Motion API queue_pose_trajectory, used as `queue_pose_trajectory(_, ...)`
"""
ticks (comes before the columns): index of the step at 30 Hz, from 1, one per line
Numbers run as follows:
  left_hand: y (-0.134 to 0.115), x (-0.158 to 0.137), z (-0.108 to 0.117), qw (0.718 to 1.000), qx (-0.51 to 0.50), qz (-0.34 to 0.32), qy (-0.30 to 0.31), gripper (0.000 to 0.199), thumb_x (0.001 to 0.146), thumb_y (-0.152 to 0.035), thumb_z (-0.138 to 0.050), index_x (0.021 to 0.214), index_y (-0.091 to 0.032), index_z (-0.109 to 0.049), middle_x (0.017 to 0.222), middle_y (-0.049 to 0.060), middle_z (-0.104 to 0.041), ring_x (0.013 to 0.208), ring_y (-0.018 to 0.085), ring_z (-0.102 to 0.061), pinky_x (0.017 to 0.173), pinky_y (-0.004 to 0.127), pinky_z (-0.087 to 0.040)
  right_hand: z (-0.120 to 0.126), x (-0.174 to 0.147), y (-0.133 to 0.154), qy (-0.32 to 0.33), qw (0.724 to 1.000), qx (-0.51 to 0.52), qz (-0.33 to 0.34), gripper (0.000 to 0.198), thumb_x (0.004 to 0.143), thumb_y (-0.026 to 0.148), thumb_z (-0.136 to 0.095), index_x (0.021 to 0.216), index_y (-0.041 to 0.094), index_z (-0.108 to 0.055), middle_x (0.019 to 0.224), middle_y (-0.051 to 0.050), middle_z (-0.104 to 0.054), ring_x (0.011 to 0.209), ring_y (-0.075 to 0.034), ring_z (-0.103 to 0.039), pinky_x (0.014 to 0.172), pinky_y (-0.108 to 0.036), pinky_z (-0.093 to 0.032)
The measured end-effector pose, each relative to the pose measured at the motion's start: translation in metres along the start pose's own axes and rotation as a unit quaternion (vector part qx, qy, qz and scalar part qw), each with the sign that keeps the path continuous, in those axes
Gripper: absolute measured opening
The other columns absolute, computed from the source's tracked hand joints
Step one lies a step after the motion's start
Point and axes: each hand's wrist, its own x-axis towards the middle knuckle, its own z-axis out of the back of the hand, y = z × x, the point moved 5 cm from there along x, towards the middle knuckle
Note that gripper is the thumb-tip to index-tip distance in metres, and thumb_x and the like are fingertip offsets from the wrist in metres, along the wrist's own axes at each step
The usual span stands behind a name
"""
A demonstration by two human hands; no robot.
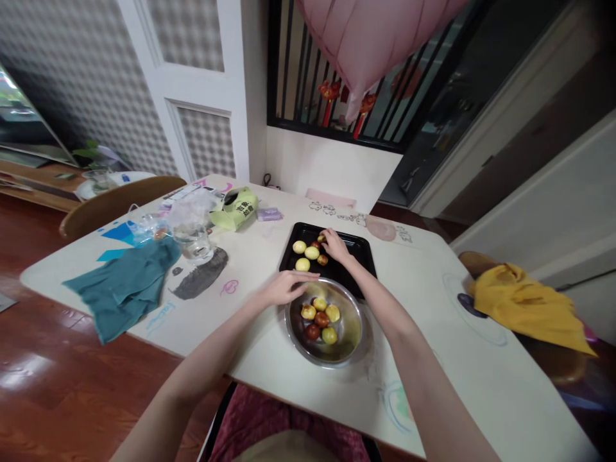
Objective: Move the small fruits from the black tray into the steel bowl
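Observation:
A black baking tray (pixel 356 247) lies on the table with several small round fruits on it, yellow-green ones (pixel 312 253) and brownish ones (pixel 322 260). Over the tray, my right hand (pixel 335 245) has its fingers bent around a small brownish fruit (pixel 321 238), partly hidden by them. Nearer to me stands a shiny steel bowl (pixel 353 333), holding several yellow and reddish-brown fruits (pixel 321 319). My left hand (pixel 287 287) is at the bowl's far left rim with its fingers stretched out, between bowl and tray, and holds nothing.
At left on the table (pixel 414 282) are a teal cloth (pixel 128 279), a clear glass container (pixel 196 245), a green package (pixel 237 208) and a purple packet (pixel 268 213). A yellow cloth (pixel 527 305) covers a chair at right. A pink balloon (pixel 375 38) hangs ahead.

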Motion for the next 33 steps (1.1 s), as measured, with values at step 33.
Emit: queue_pose_trajectory(33, 0.005, -0.004, -0.001, 0.990, -0.114, 0.069, -0.036, 0.040, 0.106, -0.043, -0.056, 0.134, -0.022, -0.076, 0.145, 0.012, -0.069, 0.136, 0.034, -0.066, 0.121, 0.053, -0.049, 0.067, -0.206, 0.099, -0.016, 0.969, 0.239, 0.054, 0.036, 0.082, 0.006, -0.067, 0.112, 0.024, -0.064, 0.114, -0.007, -0.070, 0.108, -0.027, -0.067, 0.097, -0.042, -0.056)
